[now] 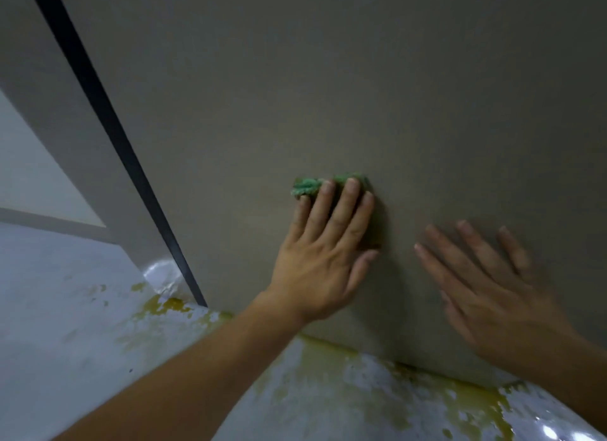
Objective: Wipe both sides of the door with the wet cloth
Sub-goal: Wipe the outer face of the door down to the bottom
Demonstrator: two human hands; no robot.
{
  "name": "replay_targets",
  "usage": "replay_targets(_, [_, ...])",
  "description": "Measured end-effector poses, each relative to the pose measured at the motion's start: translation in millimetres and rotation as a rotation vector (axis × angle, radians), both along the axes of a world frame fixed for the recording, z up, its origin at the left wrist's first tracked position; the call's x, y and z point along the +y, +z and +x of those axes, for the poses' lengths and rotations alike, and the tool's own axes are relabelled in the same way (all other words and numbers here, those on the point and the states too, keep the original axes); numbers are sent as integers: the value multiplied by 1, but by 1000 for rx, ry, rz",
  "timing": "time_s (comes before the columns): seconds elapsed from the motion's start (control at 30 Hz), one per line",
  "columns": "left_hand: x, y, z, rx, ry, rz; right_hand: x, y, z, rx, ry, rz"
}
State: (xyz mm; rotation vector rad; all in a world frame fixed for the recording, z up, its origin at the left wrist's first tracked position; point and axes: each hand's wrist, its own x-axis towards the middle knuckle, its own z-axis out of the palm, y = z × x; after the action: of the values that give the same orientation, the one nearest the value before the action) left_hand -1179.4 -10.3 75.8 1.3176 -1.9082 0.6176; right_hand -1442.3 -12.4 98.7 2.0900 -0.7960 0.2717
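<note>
Mid-wipe low on the door (328, 79), your flat left hand (323, 253) presses the cloth (305, 186), right hand (486, 283) spread empty; sweep onward.

Cloth (308, 186) under left hand (323, 260), on door (328, 79)

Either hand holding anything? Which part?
The left hand presses the cloth flat against the door, straight fingers over most of it; no curled grip. The right hand holds nothing.

A crumpled green cloth (307, 187) is pressed against the smooth grey-brown door panel (328, 79) by the straight fingers of the left hand (323, 256). The blurred right hand (492, 289) is held spread beside it. A pale, yellow-stained floor (65, 309) is seen below.
</note>
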Motion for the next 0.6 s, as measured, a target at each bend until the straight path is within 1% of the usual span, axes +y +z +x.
replay_targets(0.13, [-22, 43, 57, 94, 61, -132, -3, -3, 10, -40, 29, 16])
replay_targets(0.2, [-33, 52, 58, 129, 85, -177, -6, -5, 13, -53, 56, 7])
replay_targets(0.23, [-33, 50, 48, 130, 76, -161, -7, -5, 14, -58, 67, 4])
replay_targets(0.27, [-31, 42, 34, 90, 54, -135, -8, -5, 13, -65, 71, 1])
replay_targets(0.33, [-19, 14, 0, -71, -1, -74, -7, -9, 6, -82, 59, -1])
replay_targets(0.4, [-4, -16, -25, -221, -22, -15, 1, -16, -6, -98, 20, 37])
replay_targets(0.43, [3, -22, -30, -268, -19, 11, 6, -20, -13, -103, -12, 63])
replay_targets(0.5, [12, -22, -24, -281, -53, 72, 18, -34, -21, -122, -58, 144])
replay_targets(0.53, [17, -15, -18, -284, -107, 110, 27, -40, -22, -147, -71, 207])
replay_targets(0.6, [28, 7, -2, -287, -234, 175, 41, -46, -8, -197, -13, 291])
